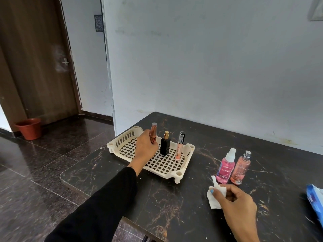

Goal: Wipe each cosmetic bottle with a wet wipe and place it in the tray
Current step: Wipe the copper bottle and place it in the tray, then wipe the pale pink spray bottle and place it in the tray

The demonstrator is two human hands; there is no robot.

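left hand (pixel 146 147), at the end of a black sleeve (pixel 97 203), reaches over the cream slotted tray (pixel 174 169) and has its fingers curled round a rose-gold tube (pixel 153 132), holding it upright over the tray's grid floor; whether the tube's base touches the grid is hidden behind the hand. just to the right of that hand a black bottle with a gold sprayer (pixel 165 145) stands upright in the tray, and further right a slim peach lip-gloss tube with a dark cap (pixel 180 146) stands in it too, apart from the black one. right hand (pixel 239 201) hovers low over the dark marbled table (pixel 174 198), nearer the onlooker, pinching a crumpled white wet wipe (pixel 215 193) between thumb and fingertips, the rest of the fingers curled in. just beyond that hand two bottles wait on the table outside the tray, side by side and nearly touching: a pink spray bottle with a clear cap (pixel 225 167) and a peach spray bottle with a silver top (pixel 240 169). off to the right of the right hand, at the frame's edge, lies a blue wipes packet (pixel 315 198). far to the left of the left hand, on the glossy floor by a wooden door (pixel 35 58), sits a terracotta pot (pixel 29 129).
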